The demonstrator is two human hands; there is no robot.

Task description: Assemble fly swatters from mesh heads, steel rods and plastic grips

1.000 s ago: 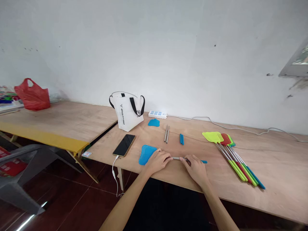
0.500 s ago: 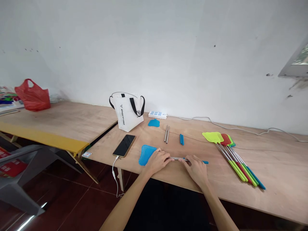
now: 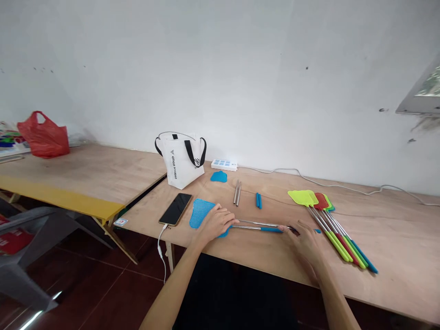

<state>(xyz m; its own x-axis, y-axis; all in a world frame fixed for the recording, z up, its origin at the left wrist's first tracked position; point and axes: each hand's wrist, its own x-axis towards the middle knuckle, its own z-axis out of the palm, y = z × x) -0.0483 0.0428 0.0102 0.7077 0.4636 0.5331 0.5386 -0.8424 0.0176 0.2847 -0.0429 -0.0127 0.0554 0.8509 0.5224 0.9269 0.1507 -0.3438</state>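
A blue fly swatter with a metal rod is between my hands, its mesh head [image 3: 202, 213] to the left. My left hand [image 3: 217, 223] is closed around the rod near that head. My right hand [image 3: 305, 242] grips the rod's other end, and a blue handle tip [image 3: 317, 231] shows beyond the fingers. Just nearer to me lies a second blue swatter, its blue handle [image 3: 271, 229] reaching toward my right fingertips; its head [image 3: 225, 233] is partly under my left hand. Farther back are two loose metal rods [image 3: 237, 192], two blue handles [image 3: 258, 200] and a loose blue swatter head [image 3: 219, 176].
Several swatters [image 3: 338, 236] with green, red and blue handles are piled on the right. A phone [image 3: 175, 209] on a cable lies left, with a white bag [image 3: 181, 162] behind it. A power strip [image 3: 224, 164] sits by the wall. Another table [image 3: 85, 176] stands left.
My right hand has moved right, and the swatter's rod between my hands is longer. My left hand has shifted slightly left with the head. The second swatter's handle and head have come into view.
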